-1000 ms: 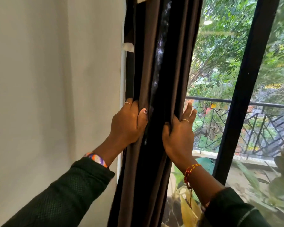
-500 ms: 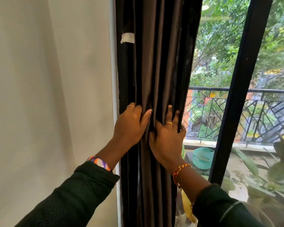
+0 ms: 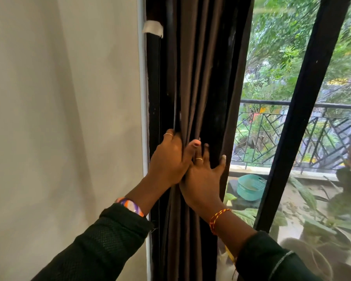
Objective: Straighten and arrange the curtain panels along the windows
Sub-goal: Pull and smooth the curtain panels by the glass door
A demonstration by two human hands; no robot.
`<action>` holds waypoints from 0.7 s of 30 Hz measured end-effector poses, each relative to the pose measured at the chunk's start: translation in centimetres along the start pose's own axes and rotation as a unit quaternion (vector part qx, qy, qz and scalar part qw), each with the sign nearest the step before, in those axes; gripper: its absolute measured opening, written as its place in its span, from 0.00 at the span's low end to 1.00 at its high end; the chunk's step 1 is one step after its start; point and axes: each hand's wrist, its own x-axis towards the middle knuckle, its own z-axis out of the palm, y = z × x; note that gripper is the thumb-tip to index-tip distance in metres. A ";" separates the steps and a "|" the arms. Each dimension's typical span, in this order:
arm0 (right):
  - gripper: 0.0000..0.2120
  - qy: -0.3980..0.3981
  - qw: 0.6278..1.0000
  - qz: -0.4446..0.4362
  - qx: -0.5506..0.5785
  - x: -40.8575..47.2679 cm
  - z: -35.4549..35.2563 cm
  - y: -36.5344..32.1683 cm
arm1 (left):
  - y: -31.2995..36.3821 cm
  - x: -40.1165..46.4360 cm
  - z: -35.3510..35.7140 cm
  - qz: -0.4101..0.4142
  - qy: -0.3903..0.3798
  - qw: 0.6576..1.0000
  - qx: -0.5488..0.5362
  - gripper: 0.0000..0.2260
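A dark brown curtain panel (image 3: 199,78) hangs bunched in narrow folds at the window's left edge, beside the white wall. My left hand (image 3: 168,159) grips the left folds, thumb in front and fingers tucked behind the cloth. My right hand (image 3: 203,175) sits right against it, fingers wrapped into the right-hand folds with the thumb out at the curtain's right edge. The two hands touch each other and squeeze the folds together.
A white wall (image 3: 65,118) fills the left. A black window frame bar (image 3: 304,110) slants down the glass on the right. Beyond the glass are a balcony railing (image 3: 292,126), a teal basket (image 3: 250,186) and leafy plants. A scrap of white tape (image 3: 152,27) sticks to the frame's top left.
My right hand has slid left across the curtain until it meets my left hand, gathering the folds tighter. The view has shifted slightly left.
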 end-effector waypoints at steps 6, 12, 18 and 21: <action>0.27 0.000 0.998 -0.051 0.033 -1.0 0.8 -0.1 | -1.7 0.2 0.1 -0.030 0.051 0.998 0.008 0.23; 0.24 -0.038 0.992 -0.117 0.030 -2.1 1.9 0.0 | -2.5 -0.3 -0.4 -0.025 0.039 0.998 0.032 0.29; 0.29 -0.004 0.980 -0.185 0.076 -2.7 3.0 0.4 | -2.7 -0.6 -0.8 -0.033 0.039 0.997 0.052 0.20; 0.33 0.072 0.968 -0.219 0.098 -2.8 3.1 1.2 | -3.8 -0.3 -1.3 -0.022 0.048 0.998 0.044 0.20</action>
